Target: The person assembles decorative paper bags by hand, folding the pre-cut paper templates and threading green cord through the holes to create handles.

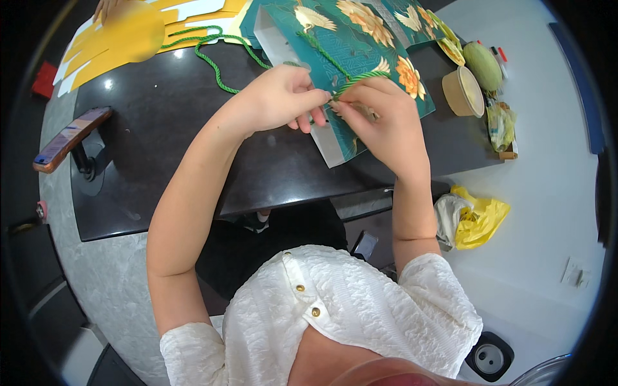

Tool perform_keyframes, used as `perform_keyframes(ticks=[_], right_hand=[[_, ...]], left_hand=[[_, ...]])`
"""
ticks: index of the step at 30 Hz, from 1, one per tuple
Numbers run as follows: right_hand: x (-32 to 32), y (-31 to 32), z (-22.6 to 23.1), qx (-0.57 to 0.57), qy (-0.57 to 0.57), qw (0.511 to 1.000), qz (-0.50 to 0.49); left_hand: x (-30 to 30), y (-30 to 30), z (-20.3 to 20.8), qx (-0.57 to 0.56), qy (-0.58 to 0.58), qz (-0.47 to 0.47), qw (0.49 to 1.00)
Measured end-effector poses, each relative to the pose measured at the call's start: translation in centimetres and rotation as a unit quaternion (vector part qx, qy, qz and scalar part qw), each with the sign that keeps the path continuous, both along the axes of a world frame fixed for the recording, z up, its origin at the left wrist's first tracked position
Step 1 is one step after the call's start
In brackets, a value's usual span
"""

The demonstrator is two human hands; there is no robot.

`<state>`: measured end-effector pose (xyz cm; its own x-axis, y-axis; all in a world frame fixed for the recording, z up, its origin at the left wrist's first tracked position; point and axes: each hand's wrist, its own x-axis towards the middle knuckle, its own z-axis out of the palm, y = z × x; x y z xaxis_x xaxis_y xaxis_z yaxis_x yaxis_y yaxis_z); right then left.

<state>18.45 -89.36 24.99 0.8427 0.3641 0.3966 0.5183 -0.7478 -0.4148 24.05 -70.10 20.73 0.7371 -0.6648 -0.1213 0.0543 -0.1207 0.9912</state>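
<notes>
A dark green paper gift bag, printed with orange flowers and cranes, lies tilted on the dark table. Its pale inner side faces my left hand. My left hand is closed at the bag's edge, thumb and fingertips pinched on a green twisted cord. From the right, my right hand pinches the same spot, its fingertips almost touching the left thumb. The exact end of the cord between the fingers is hidden. Another loose green cord trails over the table beyond my left hand.
Yellow and white cut paper sheets cover the far left, with another person's hand over them. A phone on a stand is at left. A tub and a green melon stand at right. A yellow plastic bag lies below.
</notes>
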Motion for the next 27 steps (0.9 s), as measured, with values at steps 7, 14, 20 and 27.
perform_keyframes(ticks=[7, 14, 20, 27], right_hand=[[-3.2, 0.2, -1.7, 0.086, -0.089, 0.983, -0.135], [-2.7, 1.0, -1.6, -0.007, -0.133, 0.980, -0.149], [-3.0, 0.7, -2.4, 0.023, -0.162, 0.973, -0.164], [-3.2, 1.0, -2.7, 0.060, -0.186, 0.967, -0.161]], left_hand=[[-0.1, -0.1, 0.7, -0.055, 0.045, 0.003, 0.997], [-0.3, -0.9, -0.6, -0.093, 0.008, 0.006, 0.996], [-1.2, -2.7, -0.9, -0.096, -0.015, 0.039, 0.994], [-1.3, -3.0, -1.2, -0.092, -0.044, 0.048, 0.994]])
